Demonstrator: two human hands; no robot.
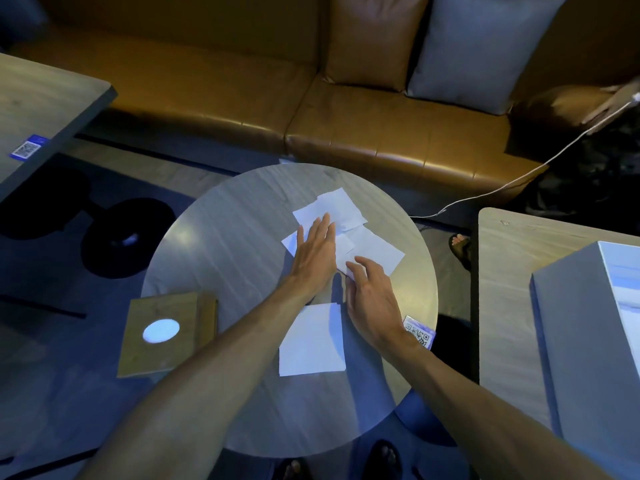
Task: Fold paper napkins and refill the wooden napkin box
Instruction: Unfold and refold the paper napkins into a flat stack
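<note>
Several loose white paper napkins [337, 206] lie spread on the far half of a round grey table [221, 244]. My left hand [313, 252] lies flat with straight fingers on those napkins. My right hand [369, 292] has curled fingers and pinches the near corner of one loose napkin [379, 249]. A neat stack of folded napkins [311, 341] sits on the table between my forearms. The wooden napkin box [162, 332], its lid showing an oval opening with white paper inside, rests at the table's left edge.
A brown leather sofa [346, 126] with a grey cushion [474, 50] runs behind the table. A QR card [420, 332] lies at the table's right edge. Other tables stand at left [41, 109] and right [502, 289], the right one bearing a white box [588, 341]. A white cable [519, 178] crosses behind.
</note>
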